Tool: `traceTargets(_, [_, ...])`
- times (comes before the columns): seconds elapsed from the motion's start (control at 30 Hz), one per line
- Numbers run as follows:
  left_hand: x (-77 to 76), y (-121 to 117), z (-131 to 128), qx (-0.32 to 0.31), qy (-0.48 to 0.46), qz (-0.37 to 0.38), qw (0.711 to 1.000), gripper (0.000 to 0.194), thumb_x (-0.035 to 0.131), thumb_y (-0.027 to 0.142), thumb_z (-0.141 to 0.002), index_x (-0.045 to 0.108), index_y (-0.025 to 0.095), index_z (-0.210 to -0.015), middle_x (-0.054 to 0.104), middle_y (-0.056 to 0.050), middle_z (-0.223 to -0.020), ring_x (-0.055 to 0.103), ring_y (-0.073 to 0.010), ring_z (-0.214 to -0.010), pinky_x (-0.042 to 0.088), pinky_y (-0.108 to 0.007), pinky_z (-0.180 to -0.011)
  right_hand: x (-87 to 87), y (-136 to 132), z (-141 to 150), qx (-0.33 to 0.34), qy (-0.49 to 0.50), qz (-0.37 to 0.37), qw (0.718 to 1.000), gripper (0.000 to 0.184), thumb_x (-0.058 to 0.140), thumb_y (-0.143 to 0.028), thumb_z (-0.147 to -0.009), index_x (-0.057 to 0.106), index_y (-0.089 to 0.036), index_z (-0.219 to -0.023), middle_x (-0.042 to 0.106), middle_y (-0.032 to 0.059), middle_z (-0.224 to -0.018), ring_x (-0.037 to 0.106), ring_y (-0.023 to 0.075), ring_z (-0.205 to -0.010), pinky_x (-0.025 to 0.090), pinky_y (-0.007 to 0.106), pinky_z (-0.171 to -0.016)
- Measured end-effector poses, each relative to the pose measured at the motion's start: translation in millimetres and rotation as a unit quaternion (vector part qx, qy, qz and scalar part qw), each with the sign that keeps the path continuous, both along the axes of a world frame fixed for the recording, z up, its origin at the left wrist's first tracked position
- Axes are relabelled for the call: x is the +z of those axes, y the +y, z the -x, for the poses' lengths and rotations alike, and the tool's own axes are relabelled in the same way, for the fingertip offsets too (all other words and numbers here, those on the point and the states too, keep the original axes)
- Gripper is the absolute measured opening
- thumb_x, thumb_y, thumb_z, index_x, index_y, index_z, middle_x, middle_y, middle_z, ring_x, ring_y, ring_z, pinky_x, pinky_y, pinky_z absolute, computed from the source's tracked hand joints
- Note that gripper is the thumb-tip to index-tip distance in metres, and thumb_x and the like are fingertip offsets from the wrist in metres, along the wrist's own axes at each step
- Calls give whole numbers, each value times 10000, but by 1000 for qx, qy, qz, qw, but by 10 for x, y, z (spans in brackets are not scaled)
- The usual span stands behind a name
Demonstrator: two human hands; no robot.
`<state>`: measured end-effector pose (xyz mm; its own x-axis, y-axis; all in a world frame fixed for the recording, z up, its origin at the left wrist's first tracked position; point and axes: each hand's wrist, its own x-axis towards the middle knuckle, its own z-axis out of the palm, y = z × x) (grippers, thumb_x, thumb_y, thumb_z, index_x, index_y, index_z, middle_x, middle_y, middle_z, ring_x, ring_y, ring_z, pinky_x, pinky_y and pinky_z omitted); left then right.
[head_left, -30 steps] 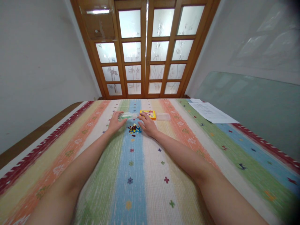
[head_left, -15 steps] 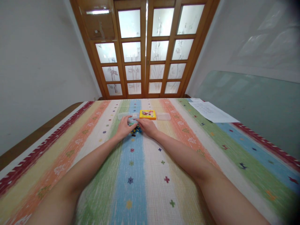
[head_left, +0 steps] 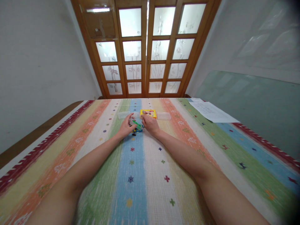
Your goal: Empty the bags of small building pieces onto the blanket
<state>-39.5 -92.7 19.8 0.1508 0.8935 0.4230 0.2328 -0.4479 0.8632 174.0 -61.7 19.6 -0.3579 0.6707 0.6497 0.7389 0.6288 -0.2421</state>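
My left hand (head_left: pixel 126 127) curves round the left side of a green elongated piece (head_left: pixel 137 125), its thumb against the piece and its index finger arched above. My right hand (head_left: pixel 150 124) is just to the right, its fingers drawn together in a pinch. Whatever it may hold is too small to make out. Under and between the hands lie several small blue and yellow pieces (head_left: pixel 137 130), partly covered. A small black piece (head_left: pixel 133 134) lies on the cloth just in front of them.
Behind my right hand is a yellow box (head_left: pixel 150 113) with printed pictures. Clear plastic containers stand on the left (head_left: pixel 123 115) and right (head_left: pixel 164 116) of it. White paper sheets (head_left: pixel 212 112) lie at the right on the striped tablecloth (head_left: pixel 131 193).
The green piece has come into sight between the hands. My right hand has moved slightly right, away from my left hand, which has shifted a little to the right.
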Motion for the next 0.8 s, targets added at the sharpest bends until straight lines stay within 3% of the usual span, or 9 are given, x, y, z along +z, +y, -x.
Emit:
traceTargets(0.23, [-16,45,66,-19,-67,56,996,843,671,195,-711,502,298,-1530,580,-89,-1523,722,-260,-1128,595,-428,-980,8,0,-6,12,59,-7,998,356,461,-206,-1012,675,-184,-1295,761,146,-1201,716,294,-1112,550,432,-1032])
traceTargets(0.47, [-40,137,132,-27,-156,112,981,868,657,167,-680,461,272,-1519,699,-90,-1302,757,-253,-1040,605,-427,-909,80,-79,-17,60,89,-18,994,349,458,-260,-1010,687,-198,-1266,767,124,-1118,722,266,-1007,560,413,-1002])
traceTargets(0.6, [-4,181,180,-15,-186,98,978,678,699,192,-708,562,228,-1371,747,-87,-1207,755,-248,-1033,595,-427,-936,96,-116,-7,76,111,-32,990,341,442,-292,-1019,681,-191,-1240,759,110,-1039,708,241,-918,567,385,-953])
traceTargets(0.7, [32,194,199,-2,-181,58,982,517,742,218,-725,622,204,-1228,768,-89,-1170,741,-243,-1071,573,-441,-1009,101,-139,0,87,111,-33,989,330,446,-290,-1010,671,-191,-1230,744,114,-1045,696,247,-947,559,391,-962])
traceTargets(0.8, [59,196,215,6,-179,32,983,475,737,221,-726,625,217,-1187,778,-74,-1153,739,-247,-1096,554,-478,-1058,96,-151,-1,88,106,-27,990,316,449,-268,-994,662,-202,-1218,731,118,-1074,684,266,-1014,548,409,-987])
